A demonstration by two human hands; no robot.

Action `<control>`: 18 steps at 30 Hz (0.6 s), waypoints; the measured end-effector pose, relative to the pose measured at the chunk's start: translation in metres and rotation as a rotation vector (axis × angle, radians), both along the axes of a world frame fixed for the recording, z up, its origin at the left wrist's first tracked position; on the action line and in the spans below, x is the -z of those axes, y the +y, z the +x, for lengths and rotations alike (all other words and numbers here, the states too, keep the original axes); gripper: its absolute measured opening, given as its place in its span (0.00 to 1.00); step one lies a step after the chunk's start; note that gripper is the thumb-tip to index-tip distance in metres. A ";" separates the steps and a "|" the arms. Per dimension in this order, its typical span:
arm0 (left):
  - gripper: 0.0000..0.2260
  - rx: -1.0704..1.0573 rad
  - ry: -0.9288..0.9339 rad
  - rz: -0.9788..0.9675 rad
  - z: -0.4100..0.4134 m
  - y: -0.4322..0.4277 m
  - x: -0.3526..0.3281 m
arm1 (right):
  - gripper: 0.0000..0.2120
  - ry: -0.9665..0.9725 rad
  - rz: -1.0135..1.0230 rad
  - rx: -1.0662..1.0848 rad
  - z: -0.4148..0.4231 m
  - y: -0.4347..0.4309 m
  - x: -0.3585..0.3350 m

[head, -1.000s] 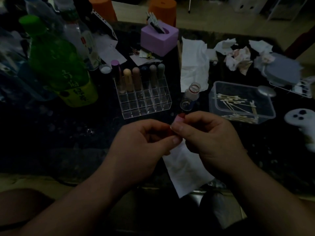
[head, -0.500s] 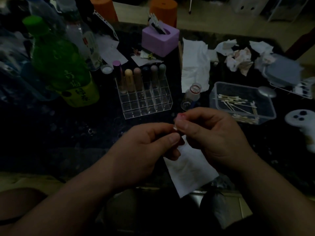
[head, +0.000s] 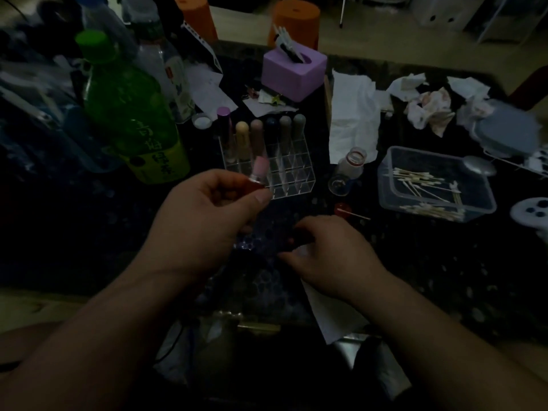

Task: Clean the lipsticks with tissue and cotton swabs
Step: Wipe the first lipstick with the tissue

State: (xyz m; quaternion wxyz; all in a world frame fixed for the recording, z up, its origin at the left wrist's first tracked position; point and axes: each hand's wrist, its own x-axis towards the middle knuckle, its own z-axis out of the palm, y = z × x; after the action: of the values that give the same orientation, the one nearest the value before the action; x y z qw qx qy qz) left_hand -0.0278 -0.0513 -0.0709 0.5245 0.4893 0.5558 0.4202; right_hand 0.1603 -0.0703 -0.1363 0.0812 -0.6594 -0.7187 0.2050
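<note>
My left hand (head: pixel 204 221) grips a lipstick (head: pixel 258 173) with a pink tip and a dark red base, held up in front of the clear organizer (head: pixel 284 176). Several capped lipsticks (head: pixel 258 134) stand in the organizer's back row. Lower down, my right hand (head: pixel 332 259) rests on the table with its fingers curled on the top edge of a white tissue (head: pixel 329 315). A used cotton swab (head: pixel 354 215) with a red tip lies just beyond that hand.
A clear box (head: pixel 385 185) of cotton swabs sits at the right, a small open bottle (head: pixel 350 164) beside it. A green bottle (head: pixel 130 114) stands at the left. A purple box (head: pixel 293 75), a flat tissue (head: pixel 353 114) and crumpled stained tissues (head: pixel 430 108) lie further back.
My hands have parted. The left one lifted the lipstick up and left toward the organizer. The right one let go of the swab and dropped onto the tissue.
</note>
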 end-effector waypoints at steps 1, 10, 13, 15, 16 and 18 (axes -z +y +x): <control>0.05 0.010 0.021 -0.005 0.000 -0.001 0.001 | 0.16 -0.030 0.021 -0.007 -0.003 0.002 0.004; 0.03 0.128 0.104 -0.073 -0.002 -0.005 0.001 | 0.04 0.590 0.141 0.300 -0.003 0.024 -0.015; 0.04 0.145 0.108 -0.056 -0.004 -0.008 -0.002 | 0.13 1.257 -0.158 0.466 0.007 0.027 -0.043; 0.05 0.160 0.098 -0.039 -0.003 -0.010 -0.004 | 0.14 1.480 -0.255 0.444 0.013 0.025 -0.055; 0.05 0.168 0.091 -0.032 -0.002 -0.010 -0.004 | 0.12 1.523 -0.278 0.411 0.014 0.023 -0.058; 0.05 0.185 0.082 -0.035 0.002 -0.011 -0.003 | 0.11 1.554 -0.314 0.348 0.014 0.019 -0.059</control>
State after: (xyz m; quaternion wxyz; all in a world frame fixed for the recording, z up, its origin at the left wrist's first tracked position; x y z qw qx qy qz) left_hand -0.0261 -0.0624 -0.0674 0.5463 0.5463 0.5365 0.3396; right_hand 0.1746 -0.0517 -0.0771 0.4943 -0.4345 -0.3070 0.6875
